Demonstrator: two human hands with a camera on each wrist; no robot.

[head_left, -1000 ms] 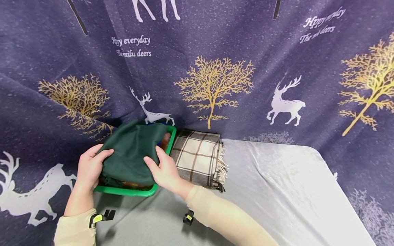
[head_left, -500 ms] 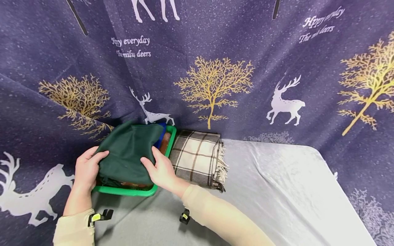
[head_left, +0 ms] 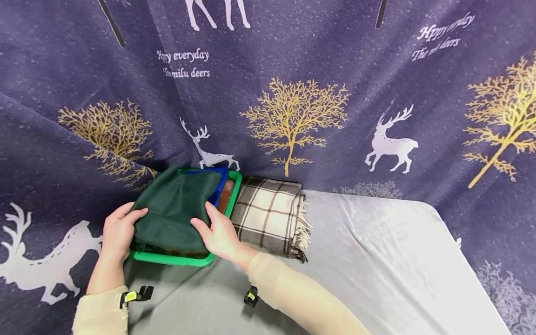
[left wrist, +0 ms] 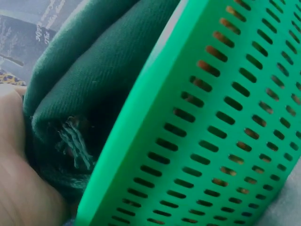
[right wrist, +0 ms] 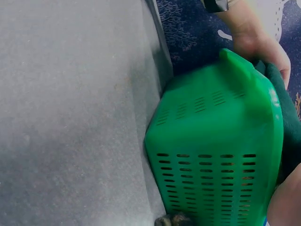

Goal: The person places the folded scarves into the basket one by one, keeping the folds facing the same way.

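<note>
A folded dark green scarf (head_left: pixel 173 211) lies over the top of a green plastic basket (head_left: pixel 171 259) in the head view. My left hand (head_left: pixel 118 232) grips the scarf's left edge, thumb on top and fingers hidden beneath. On the opposite edge, my right hand (head_left: pixel 221 232) pinches it with the thumb above. In the left wrist view, fringe strands (left wrist: pixel 77 143) hang from the scarf's fold beside the basket's slotted wall (left wrist: pixel 188 136). Something flat and blue (head_left: pixel 223 182) shows in the basket behind the scarf, along with a brown item (head_left: pixel 226 194) at the right side.
A folded plaid blanket (head_left: pixel 268 211) with pale fringe lies right against the basket's right side. Grey cloth covers the table (head_left: pixel 368 260), which extends to the right. Behind hangs a dark blue curtain (head_left: pixel 234 116) printed with deer and trees.
Both hands have shifted slightly left with the scarf. More of the blue item now shows behind the scarf. The basket and blanket stay in place.
</note>
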